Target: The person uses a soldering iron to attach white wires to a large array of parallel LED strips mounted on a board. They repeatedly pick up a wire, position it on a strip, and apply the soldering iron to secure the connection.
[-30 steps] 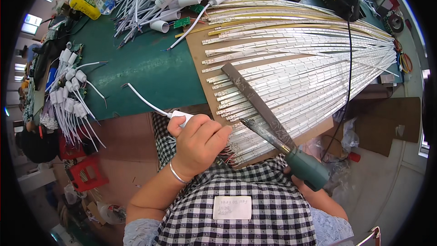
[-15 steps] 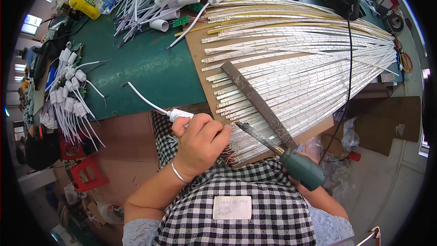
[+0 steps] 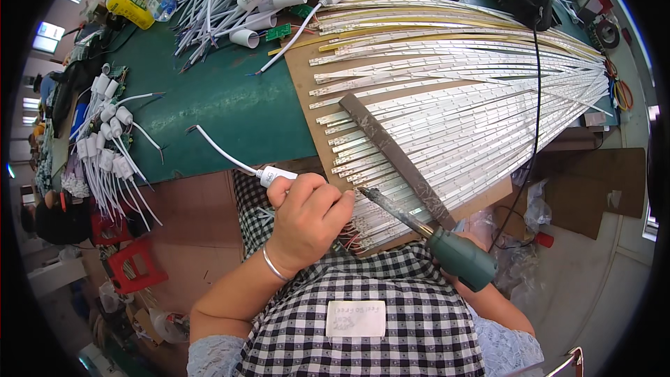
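Green tabletop [image 3: 216, 101], left grip [image 3: 307, 220] clasping white connector [image 3: 268, 176] jutting leftward, right grip [image 3: 457, 283] around soldering iron [image 3: 460, 258]

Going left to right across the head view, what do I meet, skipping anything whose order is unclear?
Bundle of small white-housed cables → single white-housed cable → left hand → green-handled soldering iron → brown cardboard piece.
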{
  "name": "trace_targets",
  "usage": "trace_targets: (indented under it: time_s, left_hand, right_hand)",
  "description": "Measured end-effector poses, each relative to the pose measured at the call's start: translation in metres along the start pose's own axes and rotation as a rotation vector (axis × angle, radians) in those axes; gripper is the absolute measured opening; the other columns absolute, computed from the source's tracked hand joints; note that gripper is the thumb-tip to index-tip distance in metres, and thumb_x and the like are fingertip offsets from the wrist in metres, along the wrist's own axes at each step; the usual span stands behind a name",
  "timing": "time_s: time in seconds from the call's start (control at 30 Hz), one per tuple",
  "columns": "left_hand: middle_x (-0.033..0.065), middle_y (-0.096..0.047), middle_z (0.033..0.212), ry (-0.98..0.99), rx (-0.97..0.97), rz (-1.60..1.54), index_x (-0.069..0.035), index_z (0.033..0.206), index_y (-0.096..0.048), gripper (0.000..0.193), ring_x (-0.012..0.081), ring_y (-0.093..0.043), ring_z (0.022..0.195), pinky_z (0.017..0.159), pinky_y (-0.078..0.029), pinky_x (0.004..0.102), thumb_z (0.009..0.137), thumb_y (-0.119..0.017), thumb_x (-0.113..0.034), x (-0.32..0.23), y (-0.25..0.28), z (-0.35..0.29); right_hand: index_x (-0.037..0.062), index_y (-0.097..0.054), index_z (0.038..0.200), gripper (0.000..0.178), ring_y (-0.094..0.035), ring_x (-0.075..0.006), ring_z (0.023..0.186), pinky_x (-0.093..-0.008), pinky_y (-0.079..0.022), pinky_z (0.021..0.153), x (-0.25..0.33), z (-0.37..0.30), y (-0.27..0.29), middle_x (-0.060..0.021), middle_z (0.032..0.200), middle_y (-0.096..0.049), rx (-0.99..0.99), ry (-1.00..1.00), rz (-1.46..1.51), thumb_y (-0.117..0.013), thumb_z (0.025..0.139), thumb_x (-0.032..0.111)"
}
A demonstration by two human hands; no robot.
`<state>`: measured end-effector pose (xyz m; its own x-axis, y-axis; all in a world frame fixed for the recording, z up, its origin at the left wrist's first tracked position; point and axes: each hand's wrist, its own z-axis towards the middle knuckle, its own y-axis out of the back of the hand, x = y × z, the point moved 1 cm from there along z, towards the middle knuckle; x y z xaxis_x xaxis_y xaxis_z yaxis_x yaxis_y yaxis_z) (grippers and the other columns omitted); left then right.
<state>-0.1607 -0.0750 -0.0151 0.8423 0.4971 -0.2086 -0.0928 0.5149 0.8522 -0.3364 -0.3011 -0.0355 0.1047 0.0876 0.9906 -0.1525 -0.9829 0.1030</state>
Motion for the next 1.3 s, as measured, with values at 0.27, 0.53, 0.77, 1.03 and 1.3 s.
trace_targets:
  time_s: [0.27, 0.53, 0.77, 1.03, 1.3]
  left_hand:
    - [-0.0057, -0.056, 0.075, 0.006, 0.008, -0.002, -0.012, 0.083, -0.069, 0.016, 0.0149, -0.054, 0.078, 0.076, -0.027, 0.0367, 0.068, -0.067, -0.013, -0.001, 0.002, 0.003]
    - [-0.0057, -0.056, 0.075, 0.014, 0.013, 0.006, -0.012, 0.083, -0.069, 0.014, 0.0148, -0.053, 0.078, 0.076, -0.027, 0.0369, 0.069, -0.067, -0.014, 0.0, 0.001, 0.002]
    - [-0.0059, -0.057, 0.075, 0.014, 0.02, 0.014, -0.012, 0.083, -0.069, 0.014, 0.0147, -0.053, 0.079, 0.076, -0.027, 0.0366, 0.07, -0.066, -0.014, -0.001, 0.002, 0.003]
    - [-0.006, -0.057, 0.075, 0.023, 0.014, 0.009, -0.012, 0.083, -0.069, 0.014, 0.0147, -0.053, 0.079, 0.077, -0.026, 0.0368, 0.069, -0.068, -0.013, -0.001, 0.002, 0.003]
    - [-0.0063, -0.057, 0.075, 0.034, 0.023, 0.011, -0.013, 0.083, -0.069, 0.014, 0.0145, -0.053, 0.08, 0.078, -0.026, 0.0371, 0.069, -0.069, -0.013, -0.001, 0.002, 0.002]
  right_hand:
    - [-0.0012, -0.058, 0.108, 0.034, -0.063, -0.0174, 0.078, -0.0312, -0.049, 0.075, -0.005, 0.002, -0.003, -0.0077, 0.09, -0.064, -0.001, 0.09, -0.016, -0.063, 0.087, 0.024]
    - [-0.0005, -0.06, 0.108, 0.034, -0.064, -0.0166, 0.082, -0.0283, -0.05, 0.073, -0.003, -0.003, 0.001, -0.0081, 0.094, -0.063, 0.018, -0.146, 0.135, -0.067, 0.085, 0.023]
    - [-0.0021, -0.06, 0.104, 0.036, -0.064, -0.0149, 0.074, -0.0261, -0.051, 0.067, -0.016, -0.005, 0.003, -0.0068, 0.085, -0.066, 0.021, -0.174, 0.222, -0.068, 0.085, 0.028]
    - [-0.0008, -0.062, 0.097, 0.035, -0.064, -0.0158, 0.073, -0.0279, -0.05, 0.066, -0.001, 0.003, -0.006, -0.0067, 0.083, -0.066, -0.06, -0.01, -0.034, -0.065, 0.087, 0.032]
    - [0.0014, -0.064, 0.095, 0.035, -0.064, -0.0186, 0.073, -0.0307, -0.05, 0.068, 0.002, 0.006, -0.006, -0.007, 0.084, -0.065, -0.038, 0.078, -0.103, -0.064, 0.087, 0.035]
